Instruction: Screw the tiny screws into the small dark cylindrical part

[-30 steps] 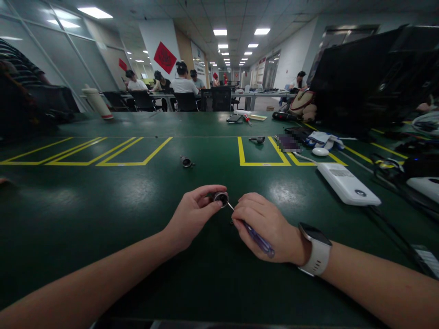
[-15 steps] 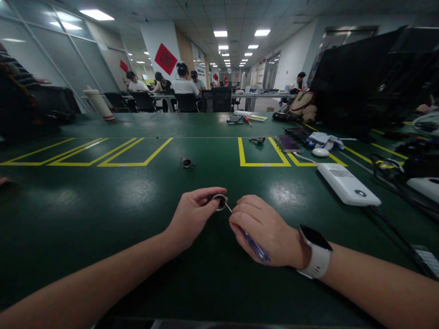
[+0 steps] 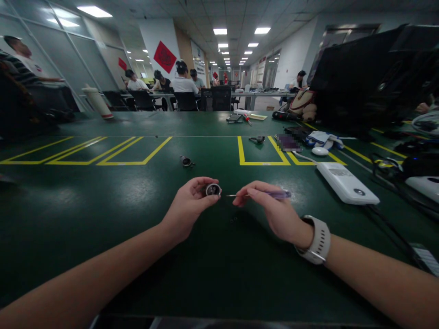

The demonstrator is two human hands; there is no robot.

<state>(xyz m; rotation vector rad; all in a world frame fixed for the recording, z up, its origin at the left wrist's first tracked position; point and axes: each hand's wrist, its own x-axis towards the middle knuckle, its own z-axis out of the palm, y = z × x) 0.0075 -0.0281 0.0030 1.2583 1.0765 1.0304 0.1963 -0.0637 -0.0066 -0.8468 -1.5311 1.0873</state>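
Observation:
Between thumb and fingers, my left hand point(image 3: 187, 205) grips a small round metal part point(image 3: 213, 190), its hollow open end turned toward me. My right hand point(image 3: 269, 208) is closed on a screwdriver point(image 3: 277, 194) with a clear purple handle. The thin shaft points left at the metal part, with a gap between them. Below, on the green table, lie tiny dark rings point(image 3: 233, 220). Another cup-shaped metal part point(image 3: 186, 161) sits farther back with small pieces beside it. A third similar part point(image 3: 258, 139) lies inside a yellow-taped box.
A white power bank-like box point(image 3: 346, 183) with cables lies to the right. Behind it are a white round case point(image 3: 319, 151) and a white-and-blue cloth point(image 3: 325, 140). A pale tumbler point(image 3: 98, 103) stands back left. People sit at far desks; one person stands at the left.
The screwdriver has come out of the metal part and swung level, as my right hand turned over. My left hand has raised the part slightly and tilted its opening toward me.

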